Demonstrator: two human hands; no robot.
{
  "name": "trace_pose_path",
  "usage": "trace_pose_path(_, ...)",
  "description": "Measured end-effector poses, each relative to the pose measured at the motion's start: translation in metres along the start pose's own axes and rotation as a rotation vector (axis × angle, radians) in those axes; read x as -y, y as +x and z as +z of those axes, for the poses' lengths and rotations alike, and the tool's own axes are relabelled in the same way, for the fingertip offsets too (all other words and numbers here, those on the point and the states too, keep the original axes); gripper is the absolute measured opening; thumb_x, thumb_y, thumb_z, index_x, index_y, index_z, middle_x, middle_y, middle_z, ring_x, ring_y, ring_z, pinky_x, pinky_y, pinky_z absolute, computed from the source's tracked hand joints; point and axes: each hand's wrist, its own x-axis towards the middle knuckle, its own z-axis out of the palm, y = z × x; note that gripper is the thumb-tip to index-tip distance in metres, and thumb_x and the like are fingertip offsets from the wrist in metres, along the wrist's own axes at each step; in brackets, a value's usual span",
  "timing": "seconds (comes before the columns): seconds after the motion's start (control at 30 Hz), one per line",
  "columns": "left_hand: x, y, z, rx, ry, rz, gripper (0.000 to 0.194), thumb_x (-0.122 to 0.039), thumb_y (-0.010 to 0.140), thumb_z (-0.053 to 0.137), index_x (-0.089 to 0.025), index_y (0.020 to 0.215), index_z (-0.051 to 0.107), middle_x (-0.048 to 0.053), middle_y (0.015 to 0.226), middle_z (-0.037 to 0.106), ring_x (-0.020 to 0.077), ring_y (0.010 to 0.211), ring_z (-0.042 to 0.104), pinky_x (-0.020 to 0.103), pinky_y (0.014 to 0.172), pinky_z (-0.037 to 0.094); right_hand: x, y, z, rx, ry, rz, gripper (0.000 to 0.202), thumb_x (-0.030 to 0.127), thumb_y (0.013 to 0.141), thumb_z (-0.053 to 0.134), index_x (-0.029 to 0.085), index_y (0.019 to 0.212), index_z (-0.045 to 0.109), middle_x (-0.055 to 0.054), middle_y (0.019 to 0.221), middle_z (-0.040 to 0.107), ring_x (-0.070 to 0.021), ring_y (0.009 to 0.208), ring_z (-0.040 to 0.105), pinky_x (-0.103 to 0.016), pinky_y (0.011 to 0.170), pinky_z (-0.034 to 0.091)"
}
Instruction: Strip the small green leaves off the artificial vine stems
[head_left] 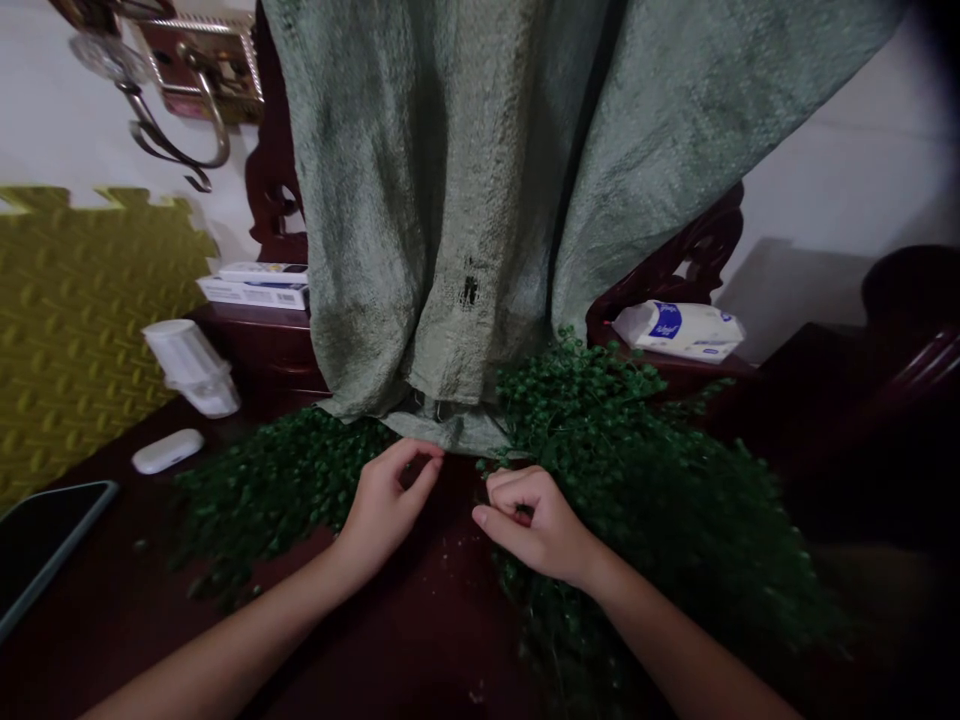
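Observation:
My left hand is closed in a pinch, thumb and forefinger together just below the bottom edge of a grey-green woven cloth. Anything between those fingertips is too small to make out. On the other side, my right hand has its fingers curled in, and what they hold, if anything, is hidden. It rests against a big heap of green sprigs with small round heads. A smaller pile of the same sprigs lies left of my left hand. The cloth hangs down behind both hands and has a small hole.
A dark red-brown table carries small pale crumbs. At left are a phone, a white oval case, a white plastic cup and flat boxes. A tissue pack sits on the right ledge.

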Motion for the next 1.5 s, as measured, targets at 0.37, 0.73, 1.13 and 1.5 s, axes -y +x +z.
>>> trace_pose_path(0.37,0.006,0.007,-0.011,-0.054,0.407,0.029,0.020,-0.022,0.078,0.055,-0.022,0.075,0.075,0.004,0.099,0.076,0.0303,0.107,0.059,0.044,0.096,0.043,0.004,0.000,0.000,0.031,-0.012,0.009,0.048,0.020,0.082,0.052,0.021,0.049,0.017,0.008,0.048,0.023,-0.0074,0.045,0.027,-0.027,0.053,0.026)
trace_pose_path(0.73,-0.012,-0.006,0.009,0.338,-0.364,-0.125,0.020,-0.032,0.083,0.062,-0.016,0.089,0.073,0.005,0.086,0.070,0.0177,0.082,0.063,0.028,0.075,0.050,0.003,-0.008,0.012,0.059,-0.081,-0.059,0.043,0.015,0.071,0.054,0.021,0.048,0.018,0.007,0.045,0.026,-0.0089,0.046,0.027,-0.028,0.055,0.028)
trace_pose_path(1.13,-0.017,-0.009,0.009,0.388,-0.786,-0.681,0.021,-0.025,0.065,0.080,-0.013,0.078,0.068,-0.002,0.074,0.061,0.0086,0.068,0.058,0.020,0.068,0.049,-0.001,-0.014,0.019,0.055,-0.215,-0.123,0.039,0.013,0.075,0.051,0.020,0.050,0.022,0.006,0.049,0.031,-0.0098,0.050,0.030,-0.029,0.062,0.033)
trace_pose_path(1.5,-0.021,-0.007,0.007,0.220,-0.726,-0.664,0.013,-0.019,0.064,0.079,-0.012,0.070,0.070,-0.001,0.066,0.062,0.0086,0.067,0.052,0.017,0.065,0.042,0.000,-0.007,0.017,-0.185,-0.394,-0.105,0.024,0.008,0.087,0.047,0.020,0.100,0.063,-0.008,0.101,0.057,-0.0197,0.095,0.053,-0.035,0.082,0.047)
